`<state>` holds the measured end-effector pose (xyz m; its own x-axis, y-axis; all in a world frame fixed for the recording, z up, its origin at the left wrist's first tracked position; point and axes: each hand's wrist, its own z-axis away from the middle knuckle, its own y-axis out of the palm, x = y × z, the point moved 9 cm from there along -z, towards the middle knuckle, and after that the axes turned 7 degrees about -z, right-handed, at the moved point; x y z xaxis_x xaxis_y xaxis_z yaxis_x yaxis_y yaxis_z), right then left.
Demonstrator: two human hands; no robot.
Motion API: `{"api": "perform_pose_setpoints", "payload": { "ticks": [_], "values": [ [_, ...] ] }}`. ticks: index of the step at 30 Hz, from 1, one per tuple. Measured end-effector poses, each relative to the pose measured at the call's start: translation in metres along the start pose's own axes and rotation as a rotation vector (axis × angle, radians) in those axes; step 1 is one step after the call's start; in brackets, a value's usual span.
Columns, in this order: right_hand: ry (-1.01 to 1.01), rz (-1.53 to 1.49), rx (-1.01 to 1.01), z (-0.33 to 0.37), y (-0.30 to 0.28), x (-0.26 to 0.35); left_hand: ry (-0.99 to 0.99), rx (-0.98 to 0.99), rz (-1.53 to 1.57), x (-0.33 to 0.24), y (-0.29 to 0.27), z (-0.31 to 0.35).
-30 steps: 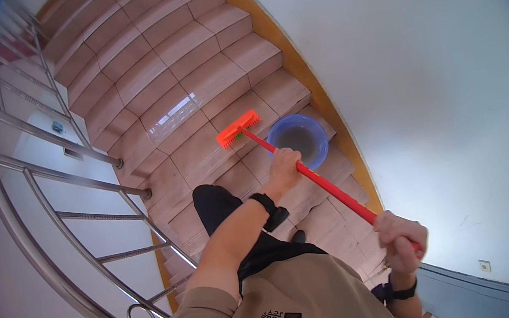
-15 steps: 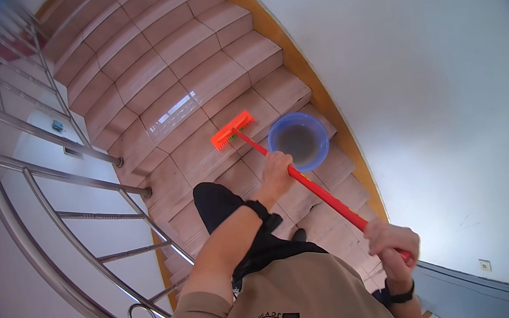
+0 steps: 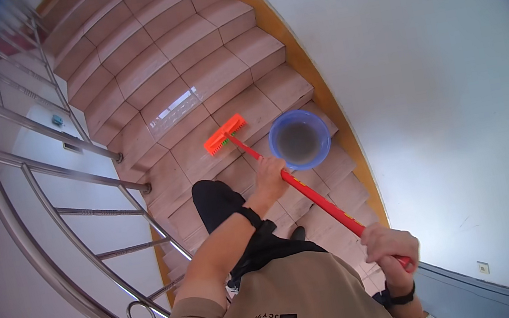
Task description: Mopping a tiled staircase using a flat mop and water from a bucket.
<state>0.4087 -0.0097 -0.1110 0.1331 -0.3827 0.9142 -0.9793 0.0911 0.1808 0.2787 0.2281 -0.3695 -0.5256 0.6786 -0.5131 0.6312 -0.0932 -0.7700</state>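
Note:
A long-handled floor brush [image 3: 324,204] slants across the stairs, its handle red. Its orange head [image 3: 225,134], with green and orange bristles, is on a tiled step ahead of me. My left hand [image 3: 269,175] is closed around the lower handle, not far behind the head. At the upper end of the handle my right hand [image 3: 392,248] is wrapped in a grip, with the red tip poking out below the fingers. Just right of the brush head stands a blue basin [image 3: 327,140] holding murky grey water.
Tiled stairs [image 3: 213,75] rise away from me, curving left. Along the left runs a steel railing [image 3: 41,252]. A yellow-brown skirting [image 3: 303,56] edges the white wall [image 3: 416,78] on the right. My dark-clad knee [image 3: 213,199] is near the left hand.
The brush head has slid a little left and slightly toward me along the step. My left hand has shifted the same way with the handle; the right hand has barely moved.

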Motion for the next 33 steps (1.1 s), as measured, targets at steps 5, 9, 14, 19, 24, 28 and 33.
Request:
{"api": "perform_pose_setpoints", "payload": {
  "ticks": [5,9,14,19,24,28,33],
  "values": [
    [-0.049,0.071,0.102,-0.019,0.017,-0.049,-0.009,0.095,-0.090,0.051,-0.008,-0.017],
    [-0.049,0.114,0.080,-0.019,0.024,-0.017,-0.018,0.140,-0.083,0.041,-0.003,0.004],
    [0.026,-0.039,0.037,0.002,0.008,0.007,-0.006,-0.037,-0.028,-0.009,-0.030,0.028],
    [-0.046,0.027,0.106,-0.015,0.024,-0.035,-0.051,0.052,-0.047,0.046,-0.032,0.021],
    [-0.031,-0.010,0.180,-0.016,0.023,-0.037,-0.075,0.104,-0.086,0.051,-0.029,0.029],
    [0.039,-0.105,0.182,-0.002,0.020,-0.003,-0.091,0.054,-0.052,0.012,-0.036,0.047],
    [0.003,-0.058,0.245,-0.007,0.036,-0.027,-0.045,-0.010,-0.067,0.034,-0.051,0.049]
  ]
}}
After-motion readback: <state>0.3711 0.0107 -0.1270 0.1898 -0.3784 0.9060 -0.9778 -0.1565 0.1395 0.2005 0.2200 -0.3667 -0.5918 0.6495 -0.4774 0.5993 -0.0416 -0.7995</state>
